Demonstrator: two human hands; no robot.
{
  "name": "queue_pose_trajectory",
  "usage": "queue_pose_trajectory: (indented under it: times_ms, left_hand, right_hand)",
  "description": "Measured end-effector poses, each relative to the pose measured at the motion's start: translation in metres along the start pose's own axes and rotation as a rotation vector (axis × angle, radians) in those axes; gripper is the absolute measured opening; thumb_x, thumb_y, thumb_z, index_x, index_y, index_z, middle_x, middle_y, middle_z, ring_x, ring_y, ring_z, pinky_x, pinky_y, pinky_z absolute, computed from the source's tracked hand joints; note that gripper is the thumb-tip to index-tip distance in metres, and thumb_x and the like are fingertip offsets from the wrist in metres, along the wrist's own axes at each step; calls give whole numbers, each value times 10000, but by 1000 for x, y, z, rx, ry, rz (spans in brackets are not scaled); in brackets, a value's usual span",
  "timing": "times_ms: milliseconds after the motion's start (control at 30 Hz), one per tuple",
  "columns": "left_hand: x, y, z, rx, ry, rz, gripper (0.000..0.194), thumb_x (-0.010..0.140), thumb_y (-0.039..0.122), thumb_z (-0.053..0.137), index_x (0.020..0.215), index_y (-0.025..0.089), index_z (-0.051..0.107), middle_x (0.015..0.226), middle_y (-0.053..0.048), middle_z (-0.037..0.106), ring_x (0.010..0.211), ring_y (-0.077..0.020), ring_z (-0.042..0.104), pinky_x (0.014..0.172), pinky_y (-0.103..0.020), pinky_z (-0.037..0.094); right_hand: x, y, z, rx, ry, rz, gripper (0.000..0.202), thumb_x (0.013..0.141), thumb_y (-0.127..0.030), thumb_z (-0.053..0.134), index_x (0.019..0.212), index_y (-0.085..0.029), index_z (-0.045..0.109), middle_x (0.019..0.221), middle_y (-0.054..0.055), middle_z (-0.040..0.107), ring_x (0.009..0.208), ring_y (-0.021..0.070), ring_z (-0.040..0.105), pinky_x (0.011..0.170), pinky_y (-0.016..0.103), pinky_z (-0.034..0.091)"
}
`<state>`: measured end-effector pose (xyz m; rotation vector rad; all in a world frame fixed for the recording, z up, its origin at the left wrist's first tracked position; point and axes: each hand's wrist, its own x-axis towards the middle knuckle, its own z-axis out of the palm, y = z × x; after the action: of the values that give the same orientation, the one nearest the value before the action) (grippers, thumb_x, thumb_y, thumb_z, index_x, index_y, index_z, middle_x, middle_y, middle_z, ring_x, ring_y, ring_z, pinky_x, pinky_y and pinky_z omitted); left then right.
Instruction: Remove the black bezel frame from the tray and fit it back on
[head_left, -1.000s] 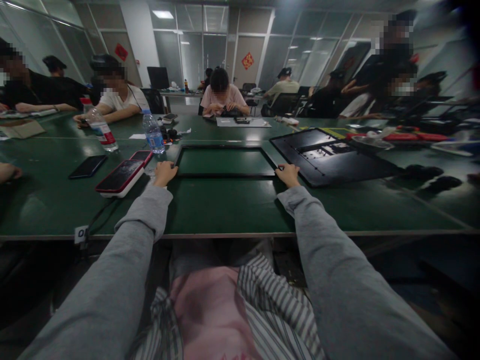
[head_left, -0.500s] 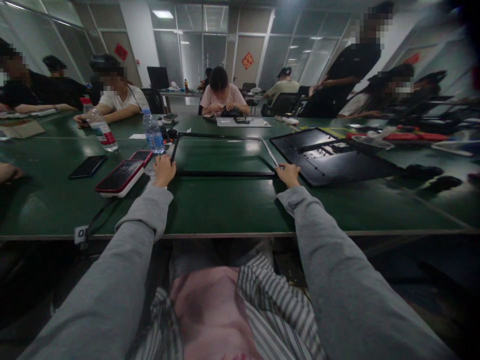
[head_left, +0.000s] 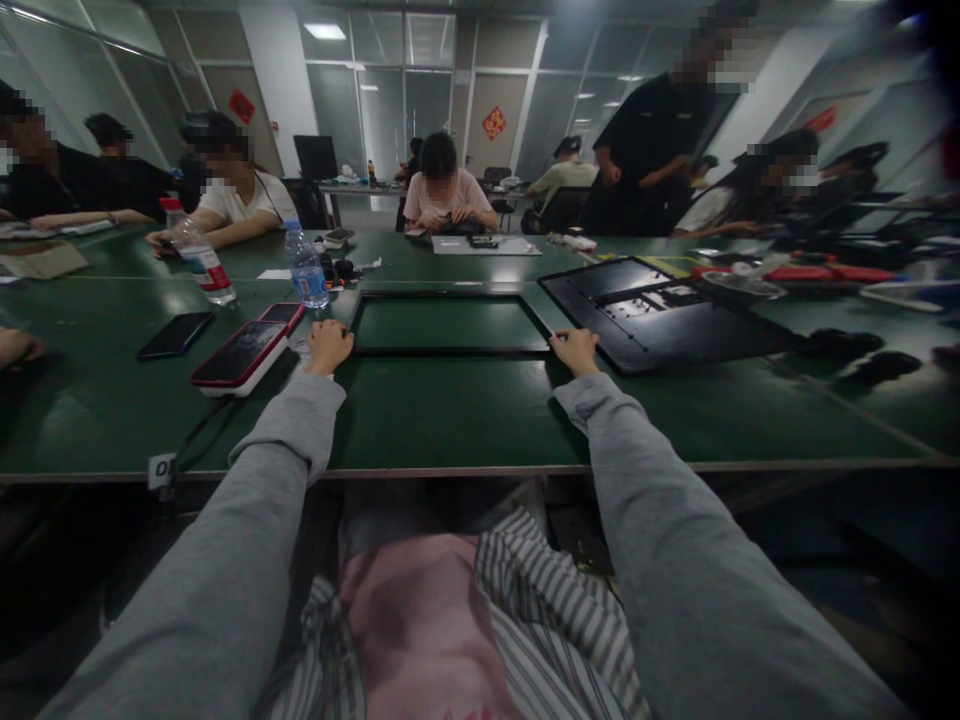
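Note:
A thin black rectangular frame (head_left: 450, 351) lies flat on the green table (head_left: 450, 420), and the tabletop shows through its opening. My left hand (head_left: 330, 346) has its fingers closed on the frame's near left corner. At the near right corner, my right hand (head_left: 576, 350) grips the frame between thumb and fingers. Just right of that hand rests a large black panel (head_left: 660, 325) with a cut-out section and small parts on it. A clear water bottle (head_left: 306, 268) stands beyond my left hand.
Left of my left hand are a red-edged device (head_left: 238, 355) on a cable, a dark phone (head_left: 175, 335) and a red-capped bottle (head_left: 201, 258). Several people sit around the table. A person in black (head_left: 645, 140) stands at the back right.
The frame's far side has come down and nearer, so the frame now lies flat. Both hands stay at its near corners. The standing person has shifted left.

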<state>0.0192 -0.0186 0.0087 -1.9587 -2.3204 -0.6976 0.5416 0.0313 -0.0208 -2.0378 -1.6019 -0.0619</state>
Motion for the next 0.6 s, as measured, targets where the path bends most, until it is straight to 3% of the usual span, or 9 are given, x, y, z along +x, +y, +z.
queue_pose_trajectory:
  times_ms: [233,600]
  left_hand:
    - [0,0,-2,5,2,-23,393,953,390,538,1224,191,741,1387,-150,648,1337,-377,464,1082,-529,428]
    - [2,0,-2,-2,-27,-46,394,955,407,547,1228,200,743,1383,-159,653,1347,-391,476,1088,-569,427]
  right_hand:
    - [1,0,0,-20,-14,-1,402,870,-307,512,1106,-86,751,1012,186,683,1127,344,505,1044,502,320]
    - [-1,0,-1,28,15,-4,429,842,-350,493,1053,-68,740,1008,210,661,1099,340,494,1038,524,309]
